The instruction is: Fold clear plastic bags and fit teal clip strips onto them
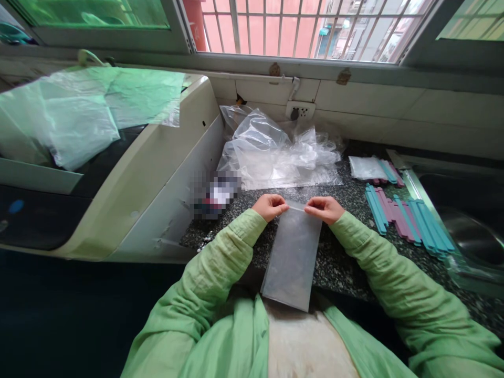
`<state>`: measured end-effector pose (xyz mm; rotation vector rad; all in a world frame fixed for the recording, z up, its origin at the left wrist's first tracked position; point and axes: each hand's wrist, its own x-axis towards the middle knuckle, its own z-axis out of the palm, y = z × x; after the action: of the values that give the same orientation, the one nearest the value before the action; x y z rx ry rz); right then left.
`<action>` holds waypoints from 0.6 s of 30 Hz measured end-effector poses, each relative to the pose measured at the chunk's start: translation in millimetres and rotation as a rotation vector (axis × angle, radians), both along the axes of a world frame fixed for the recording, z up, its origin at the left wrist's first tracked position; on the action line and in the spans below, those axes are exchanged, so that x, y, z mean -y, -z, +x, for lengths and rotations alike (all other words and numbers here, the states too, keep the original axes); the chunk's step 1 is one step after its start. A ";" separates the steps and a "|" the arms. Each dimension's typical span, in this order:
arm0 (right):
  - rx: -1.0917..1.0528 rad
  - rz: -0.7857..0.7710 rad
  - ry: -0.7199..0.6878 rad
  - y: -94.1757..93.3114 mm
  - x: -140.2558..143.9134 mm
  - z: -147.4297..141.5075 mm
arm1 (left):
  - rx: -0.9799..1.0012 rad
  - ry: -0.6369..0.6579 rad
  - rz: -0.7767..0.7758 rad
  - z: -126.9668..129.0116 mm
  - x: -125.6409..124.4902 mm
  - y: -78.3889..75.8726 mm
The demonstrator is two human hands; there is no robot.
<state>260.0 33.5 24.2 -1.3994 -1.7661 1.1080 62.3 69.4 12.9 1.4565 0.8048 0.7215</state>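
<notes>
A long, frosted, see-through plastic bag (293, 257) hangs between my hands over the counter's front edge, its lower end close to my body. My left hand (271, 207) pinches its top left corner. At the top right corner, my right hand (324, 209) is closed on the same edge. The bag looks flat; I cannot tell whether its mouth is sealed. Right of my hands, several teal and pink flat strips (405, 220) lie side by side on the dark speckled counter. Behind them sits a small clear packet (367, 168) with more strips beside it.
A heap of clear plastic bags (279, 152) lies against the tiled wall, below a power socket (300, 111). To the left stands a large cream machine (157, 173) with plastic sheets (82, 115) on top. A metal sink (472, 226) is at the right. A blurred item (216, 194) lies near the machine.
</notes>
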 end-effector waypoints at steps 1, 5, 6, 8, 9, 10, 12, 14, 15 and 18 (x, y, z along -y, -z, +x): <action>0.008 -0.002 -0.013 -0.8 0.6 -1.6 | -0.015 0.012 0.011 0.5 0.3 0.2; 0.048 0.035 -0.031 -0.9 2.8 -6.6 | -0.062 0.016 0.052 2.0 0.0 2.4; 0.051 0.042 -0.029 -0.5 3.1 -7.0 | -0.065 0.016 0.056 2.3 -0.2 2.8; 0.051 0.054 -0.018 0.7 3.3 -7.1 | -0.063 0.010 0.056 2.7 -0.4 3.0; 0.048 0.060 -0.008 1.3 3.2 -6.8 | -0.060 0.005 0.054 3.0 -0.3 2.8; 0.045 0.066 0.002 1.7 3.1 -6.5 | -0.057 -0.001 0.050 3.2 -0.1 2.5; 0.037 0.075 0.020 1.9 2.8 -5.7 | -0.056 -0.011 0.037 3.4 0.4 1.7; 0.025 0.080 0.035 1.3 2.5 -4.8 | -0.065 -0.013 0.023 3.4 0.8 1.2; 0.017 0.082 0.043 0.7 2.2 -4.3 | -0.073 -0.011 0.014 3.3 0.8 1.1; -0.003 0.096 0.080 -0.7 1.7 -2.9 | -0.094 0.000 -0.011 3.1 0.8 1.2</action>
<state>257.1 31.8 24.9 -1.3966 -1.7227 0.9700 65.5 68.7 11.7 1.4893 0.8798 0.6513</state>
